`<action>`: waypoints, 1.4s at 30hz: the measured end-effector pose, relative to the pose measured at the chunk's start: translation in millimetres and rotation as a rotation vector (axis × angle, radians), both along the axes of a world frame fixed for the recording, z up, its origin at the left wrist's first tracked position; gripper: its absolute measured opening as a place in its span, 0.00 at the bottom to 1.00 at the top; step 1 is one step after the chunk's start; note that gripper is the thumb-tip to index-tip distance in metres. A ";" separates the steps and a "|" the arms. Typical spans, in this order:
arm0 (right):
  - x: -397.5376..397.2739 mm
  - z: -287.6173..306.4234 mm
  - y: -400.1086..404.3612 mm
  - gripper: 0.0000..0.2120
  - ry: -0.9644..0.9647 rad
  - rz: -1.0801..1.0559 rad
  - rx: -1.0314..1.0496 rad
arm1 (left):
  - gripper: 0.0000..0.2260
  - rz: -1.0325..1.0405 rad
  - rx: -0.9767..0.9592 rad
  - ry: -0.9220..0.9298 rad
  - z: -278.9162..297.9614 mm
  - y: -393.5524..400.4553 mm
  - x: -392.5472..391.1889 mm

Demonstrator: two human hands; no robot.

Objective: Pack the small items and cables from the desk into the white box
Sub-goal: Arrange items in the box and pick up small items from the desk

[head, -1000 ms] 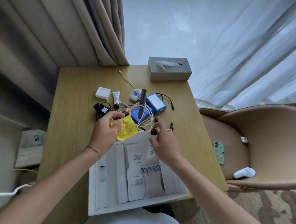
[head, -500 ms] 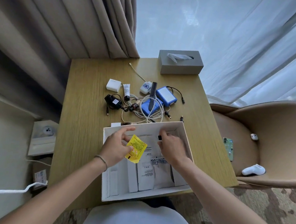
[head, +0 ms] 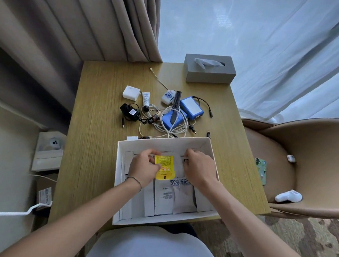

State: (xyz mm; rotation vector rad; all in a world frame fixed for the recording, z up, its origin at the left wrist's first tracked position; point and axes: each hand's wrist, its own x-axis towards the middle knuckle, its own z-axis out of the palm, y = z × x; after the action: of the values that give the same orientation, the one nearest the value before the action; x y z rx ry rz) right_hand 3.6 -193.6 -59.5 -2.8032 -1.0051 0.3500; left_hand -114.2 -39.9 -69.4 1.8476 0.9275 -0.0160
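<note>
The white box [head: 119,165] stands open at the desk's near edge, with several white packets [head: 164,198] lying inside. My left hand [head: 143,168] is inside the box and pinches a yellow sachet [head: 164,167] at its top corner. My right hand [head: 199,167] is also inside the box, fingers curled around a small black item [head: 186,160] that is mostly hidden. Beyond the box lie a white charger [head: 130,93], a small tube [head: 146,101], a black adapter [head: 130,112], coiled white cables [head: 173,124], two blue packs [head: 192,108] and a black comb [head: 175,106].
A grey tissue box [head: 209,70] stands at the desk's far right corner. A tan chair [head: 302,163] on the right holds a phone [head: 261,171] and white earbud parts [head: 288,197]. Curtains hang behind the desk. A white carton [head: 48,152] sits on the floor at left.
Both hands came back from the pile on the desk and went down into the box, the left carrying the yellow sachet, the right the small black item.
</note>
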 end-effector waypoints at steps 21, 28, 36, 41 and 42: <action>-4.0 17.9 -18.4 0.07 0.064 -0.023 0.073 | 0.12 -0.235 0.337 0.111 -32.1 -29.3 30.3; 15.4 37.0 3.3 0.07 0.059 -0.035 0.170 | 0.12 -0.372 0.437 -0.136 18.7 -17.5 8.6; 42.5 70.4 42.4 0.08 0.016 0.042 0.299 | 0.13 -0.299 0.514 -0.282 72.2 23.0 31.2; 62.2 73.7 74.6 0.10 0.118 0.116 0.279 | 0.11 -0.170 0.509 -0.181 74.1 55.6 39.5; 65.5 71.9 82.3 0.10 0.145 0.127 0.264 | 0.11 -0.149 0.505 -0.145 72.1 62.5 39.3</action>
State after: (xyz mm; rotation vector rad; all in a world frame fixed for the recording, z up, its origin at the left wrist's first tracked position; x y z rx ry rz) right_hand 69.2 -111.3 12.4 -2.4499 -1.1092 0.3964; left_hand -74.9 22.6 2.7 2.3450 0.7314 0.2804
